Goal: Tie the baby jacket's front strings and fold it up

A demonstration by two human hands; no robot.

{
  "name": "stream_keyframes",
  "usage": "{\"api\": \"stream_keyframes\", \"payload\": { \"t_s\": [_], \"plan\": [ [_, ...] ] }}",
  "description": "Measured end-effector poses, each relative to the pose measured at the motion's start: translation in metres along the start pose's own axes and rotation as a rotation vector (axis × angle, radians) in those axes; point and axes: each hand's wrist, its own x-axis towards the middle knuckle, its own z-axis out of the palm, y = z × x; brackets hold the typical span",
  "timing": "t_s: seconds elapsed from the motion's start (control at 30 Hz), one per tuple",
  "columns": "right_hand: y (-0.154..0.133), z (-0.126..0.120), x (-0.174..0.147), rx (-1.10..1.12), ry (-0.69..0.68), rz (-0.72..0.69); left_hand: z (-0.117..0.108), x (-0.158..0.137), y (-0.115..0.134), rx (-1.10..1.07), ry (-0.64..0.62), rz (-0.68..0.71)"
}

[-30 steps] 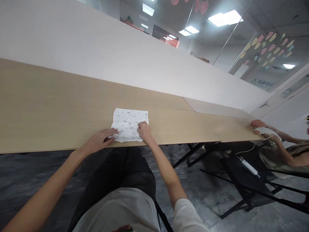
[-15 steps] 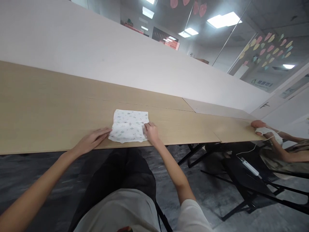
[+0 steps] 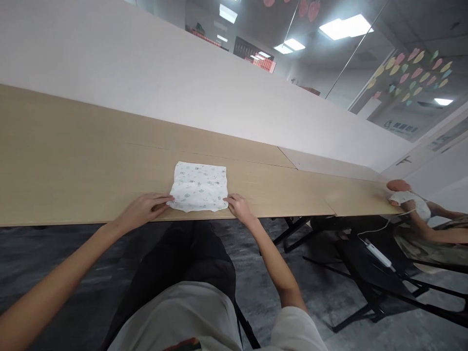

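Observation:
A white cloth (image 3: 199,184) with a small scattered print lies folded into a rough rectangle on the wooden table (image 3: 91,165), near its front edge. At the cloth's near left corner is my left hand (image 3: 144,208), thumb and fingers closed on the edge. My right hand (image 3: 239,206) pinches the right edge close to the near corner. The cloth is flat, with a crease across its middle and a slightly wavy near border.
On the right, another person's hands (image 3: 409,205) hold a doll (image 3: 399,185) in white cloth at the table. A black chair (image 3: 369,273) with a white power strip (image 3: 378,253) stands below. A white wall (image 3: 164,83) runs behind the table.
My right hand has slid down the right edge towards the near corner. My left hand has moved right, onto the left corner. The view has shifted slightly.

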Motion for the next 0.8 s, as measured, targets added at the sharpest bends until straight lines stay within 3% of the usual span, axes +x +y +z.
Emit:
{"api": "stream_keyframes", "payload": {
  "t_s": [0.3, 0.53, 0.67, 0.8],
  "plan": [
    [0.002, -0.013, 0.004, 0.303, 0.039, 0.044, 0.011, 0.019, -0.003, 0.062, -0.019, 0.083],
    [-0.006, -0.041, 0.017, 0.559, 0.122, 0.194, -0.023, 0.015, 0.021, 0.122, 0.007, 0.073],
    [-0.002, -0.042, 0.044, 0.675, 0.210, 0.313, -0.045, 0.034, 0.032, 0.052, 0.092, 0.062],
    [0.013, -0.022, 0.095, 0.740, 0.265, 0.474, -0.049, 0.080, 0.016, -0.120, 0.092, -0.036]
  ]
}}
